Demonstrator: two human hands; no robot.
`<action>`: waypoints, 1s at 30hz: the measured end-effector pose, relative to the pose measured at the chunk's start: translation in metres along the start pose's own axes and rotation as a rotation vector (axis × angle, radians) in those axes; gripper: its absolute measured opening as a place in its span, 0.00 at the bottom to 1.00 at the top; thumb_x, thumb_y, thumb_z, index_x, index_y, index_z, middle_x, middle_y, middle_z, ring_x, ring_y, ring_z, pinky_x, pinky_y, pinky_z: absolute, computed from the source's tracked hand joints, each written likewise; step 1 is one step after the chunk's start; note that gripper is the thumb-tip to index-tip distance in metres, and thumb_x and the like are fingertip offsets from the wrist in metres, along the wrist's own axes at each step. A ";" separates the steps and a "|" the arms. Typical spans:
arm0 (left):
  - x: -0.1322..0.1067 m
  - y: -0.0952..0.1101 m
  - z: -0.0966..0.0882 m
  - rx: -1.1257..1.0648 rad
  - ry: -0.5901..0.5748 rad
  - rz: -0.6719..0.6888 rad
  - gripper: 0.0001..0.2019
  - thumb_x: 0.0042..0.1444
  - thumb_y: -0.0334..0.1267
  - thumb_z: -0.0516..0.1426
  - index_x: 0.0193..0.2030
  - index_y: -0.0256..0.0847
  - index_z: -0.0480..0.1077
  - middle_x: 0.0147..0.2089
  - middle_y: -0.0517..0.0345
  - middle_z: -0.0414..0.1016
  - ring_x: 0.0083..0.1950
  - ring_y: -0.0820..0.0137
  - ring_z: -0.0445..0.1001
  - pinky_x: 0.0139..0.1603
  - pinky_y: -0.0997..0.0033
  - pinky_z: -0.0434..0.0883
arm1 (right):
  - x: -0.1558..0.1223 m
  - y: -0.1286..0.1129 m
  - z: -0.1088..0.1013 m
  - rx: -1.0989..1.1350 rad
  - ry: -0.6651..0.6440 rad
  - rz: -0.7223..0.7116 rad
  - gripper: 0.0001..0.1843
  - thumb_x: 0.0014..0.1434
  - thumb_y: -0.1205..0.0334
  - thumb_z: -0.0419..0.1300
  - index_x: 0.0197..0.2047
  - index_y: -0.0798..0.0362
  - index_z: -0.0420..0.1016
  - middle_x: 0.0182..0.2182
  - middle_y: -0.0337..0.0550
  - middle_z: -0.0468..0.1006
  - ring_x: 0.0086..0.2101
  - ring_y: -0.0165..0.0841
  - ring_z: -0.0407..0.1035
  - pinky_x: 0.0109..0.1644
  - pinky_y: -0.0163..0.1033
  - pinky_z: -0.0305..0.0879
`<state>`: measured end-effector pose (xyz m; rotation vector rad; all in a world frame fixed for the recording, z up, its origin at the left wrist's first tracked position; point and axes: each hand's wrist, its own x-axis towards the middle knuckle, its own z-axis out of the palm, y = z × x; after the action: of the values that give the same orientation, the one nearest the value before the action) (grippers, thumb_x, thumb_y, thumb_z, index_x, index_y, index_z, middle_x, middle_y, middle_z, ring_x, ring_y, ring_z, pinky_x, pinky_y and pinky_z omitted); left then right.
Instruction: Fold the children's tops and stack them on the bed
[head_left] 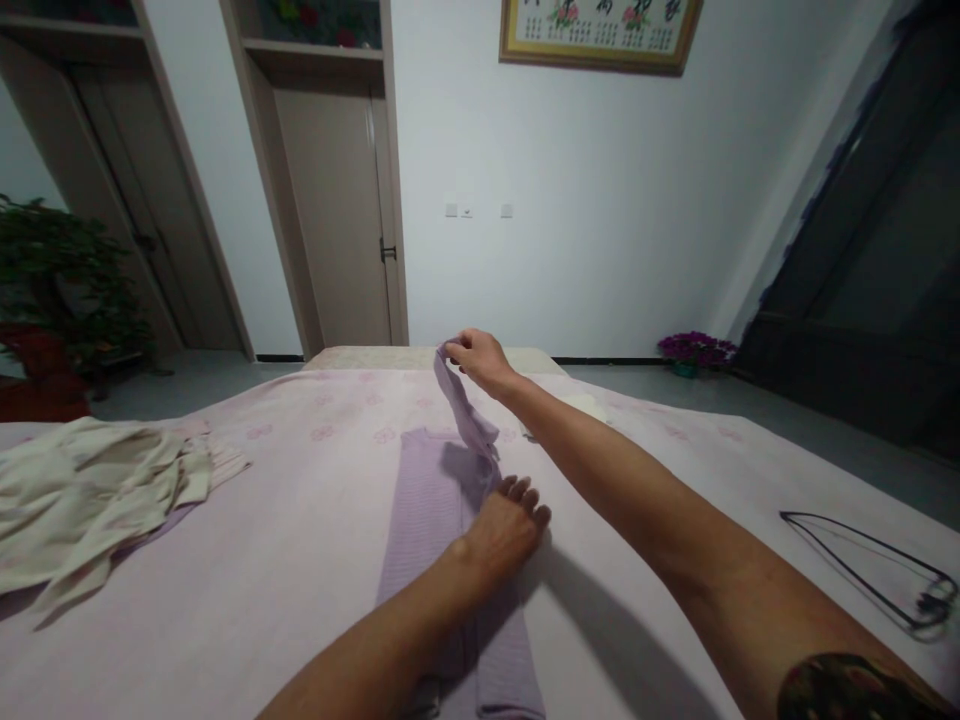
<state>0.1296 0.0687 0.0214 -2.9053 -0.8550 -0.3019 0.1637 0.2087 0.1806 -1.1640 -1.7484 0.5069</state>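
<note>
A lilac ribbed knit top (424, 510) lies in a long folded shape on the bed-like surface in front of me. My right hand (484, 358) pinches one end of a narrow, sleeve-like part of it and holds that end up above the far edge of the top. From there the strip hangs down and twists toward the top's right side. My left hand (510, 515) rests palm down on the right edge of the top, below the raised strip, fingers stretched out and slightly apart. My left forearm covers part of the top.
A pale pink flowered sheet (315, 500) covers the surface. Crumpled cream clothes (97, 490) lie at left. A thin black cord-like loop (847, 530) lies at right. Behind stand a door (330, 200), a leafy plant (64, 280) and purple flowers (694, 347).
</note>
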 end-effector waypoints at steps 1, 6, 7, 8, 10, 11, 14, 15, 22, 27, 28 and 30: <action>0.003 -0.010 0.006 0.001 0.011 -0.045 0.19 0.64 0.38 0.56 0.60 0.32 0.69 0.62 0.36 0.69 0.66 0.52 0.63 0.67 0.51 0.58 | -0.002 -0.005 0.001 -0.022 -0.001 -0.037 0.06 0.57 0.61 0.62 0.32 0.54 0.75 0.28 0.36 0.77 0.31 0.28 0.69 0.38 0.33 0.65; -0.007 -0.044 0.022 -0.029 0.009 -0.344 0.28 0.61 0.50 0.59 0.61 0.32 0.70 0.65 0.32 0.65 0.68 0.45 0.59 0.70 0.44 0.48 | -0.020 -0.021 -0.016 -0.112 0.072 -0.172 0.05 0.57 0.61 0.62 0.33 0.53 0.77 0.28 0.35 0.77 0.31 0.29 0.69 0.37 0.33 0.61; -0.011 -0.047 0.023 -0.048 0.016 -0.387 0.28 0.61 0.50 0.58 0.61 0.32 0.71 0.65 0.32 0.66 0.68 0.45 0.59 0.70 0.44 0.48 | -0.025 -0.022 -0.022 -0.128 0.085 -0.191 0.05 0.58 0.61 0.62 0.33 0.53 0.77 0.29 0.35 0.78 0.32 0.29 0.69 0.37 0.33 0.61; -0.014 -0.049 0.022 -0.072 0.022 -0.419 0.27 0.61 0.50 0.58 0.60 0.32 0.71 0.65 0.32 0.66 0.68 0.45 0.60 0.70 0.44 0.49 | -0.031 -0.022 -0.028 -0.156 0.095 -0.213 0.05 0.58 0.61 0.62 0.34 0.53 0.78 0.30 0.35 0.79 0.32 0.29 0.70 0.37 0.33 0.61; -0.020 -0.051 0.021 -0.140 0.032 -0.451 0.26 0.61 0.48 0.58 0.60 0.32 0.72 0.64 0.33 0.68 0.68 0.45 0.61 0.70 0.45 0.51 | -0.044 -0.021 -0.039 -0.252 0.119 -0.263 0.05 0.59 0.61 0.62 0.36 0.51 0.78 0.32 0.36 0.80 0.33 0.30 0.71 0.37 0.33 0.60; -0.022 -0.051 0.020 -0.194 0.039 -0.454 0.25 0.60 0.45 0.58 0.60 0.33 0.72 0.63 0.33 0.69 0.67 0.45 0.62 0.69 0.46 0.52 | -0.051 -0.020 -0.045 -0.305 0.132 -0.287 0.04 0.59 0.61 0.62 0.36 0.50 0.79 0.33 0.36 0.80 0.34 0.30 0.71 0.37 0.34 0.60; -0.030 -0.049 0.017 -0.503 0.133 -0.458 0.25 0.57 0.36 0.58 0.62 0.36 0.70 0.64 0.38 0.69 0.67 0.50 0.64 0.69 0.51 0.54 | -0.074 -0.014 -0.056 -0.393 0.148 -0.357 0.04 0.59 0.63 0.62 0.38 0.49 0.79 0.34 0.37 0.80 0.35 0.31 0.71 0.39 0.35 0.61; -0.033 -0.048 0.015 -0.662 0.198 -0.471 0.27 0.56 0.34 0.59 0.64 0.38 0.69 0.65 0.39 0.68 0.67 0.51 0.64 0.69 0.52 0.54 | -0.082 -0.012 -0.058 -0.393 0.143 -0.382 0.04 0.59 0.63 0.62 0.38 0.49 0.79 0.35 0.37 0.80 0.35 0.31 0.71 0.40 0.35 0.62; -0.061 -0.042 -0.019 -2.138 0.493 -0.433 0.30 0.56 0.51 0.65 0.62 0.43 0.67 0.64 0.42 0.70 0.65 0.55 0.68 0.65 0.52 0.64 | -0.137 0.006 -0.058 -0.312 0.001 -0.599 0.05 0.59 0.68 0.61 0.38 0.51 0.77 0.33 0.41 0.79 0.36 0.33 0.71 0.44 0.38 0.65; -0.058 -0.060 -0.047 -2.471 0.684 -0.669 0.19 0.69 0.40 0.51 0.62 0.34 0.66 0.48 0.44 0.80 0.47 0.62 0.81 0.56 0.58 0.74 | -0.157 0.029 -0.051 0.021 -0.121 -0.525 0.09 0.60 0.65 0.61 0.44 0.51 0.76 0.41 0.44 0.79 0.37 0.32 0.73 0.41 0.37 0.69; -0.054 -0.064 -0.051 -2.470 0.711 -0.717 0.20 0.70 0.37 0.48 0.64 0.32 0.64 0.47 0.44 0.81 0.46 0.63 0.81 0.55 0.60 0.75 | -0.159 0.037 -0.049 0.081 -0.041 -0.397 0.10 0.60 0.64 0.59 0.45 0.51 0.76 0.41 0.45 0.79 0.36 0.31 0.73 0.39 0.36 0.69; -0.047 -0.069 -0.060 -2.466 0.717 -0.756 0.22 0.71 0.36 0.45 0.68 0.29 0.59 0.47 0.42 0.81 0.46 0.63 0.82 0.55 0.61 0.75 | -0.163 0.054 -0.043 0.110 0.110 -0.107 0.10 0.59 0.65 0.55 0.43 0.52 0.75 0.37 0.43 0.79 0.31 0.30 0.72 0.34 0.36 0.67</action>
<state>0.0440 0.0932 0.0726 0.3447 0.4834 1.1511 0.2446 0.0850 0.0836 -0.9974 -1.6578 0.4600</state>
